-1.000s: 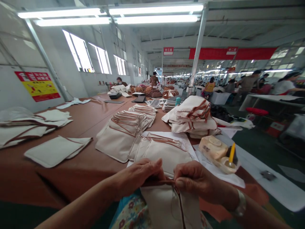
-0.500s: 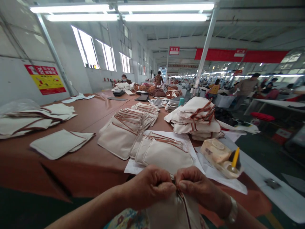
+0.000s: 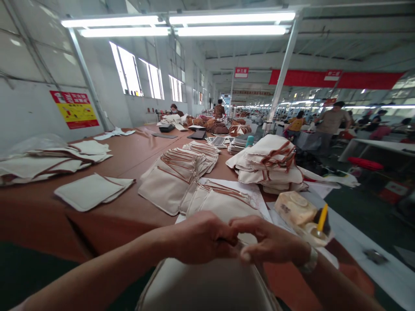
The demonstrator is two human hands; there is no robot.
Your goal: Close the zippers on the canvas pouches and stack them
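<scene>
Cream flat fabric pouch with a dark stitched rim (image 3: pixel 207 285) is below the hands, in front of the near edge of the brown-covered bench (image 3: pixel 142 147), not on top of it. From the grip it spreads down toward the wearer; its lower end is out of frame, so can't tell the long axis. Left hand (image 3: pixel 207 239) is over the middle of its top end, right hand (image 3: pixel 266 242) nearer the top right corner. Left fingers curled closed, apparently pinching the top end. Right thumb and forefinger arched, gap between them, tips beside the left fingertips; blurred, can't tell if they grip. Pouch face plain, smooth, shadowed, side seams darker. Just beyond the hands, at the bench's near edge: overlapped cream pouches with brown trim (image 3: pixel 223 207).
</scene>
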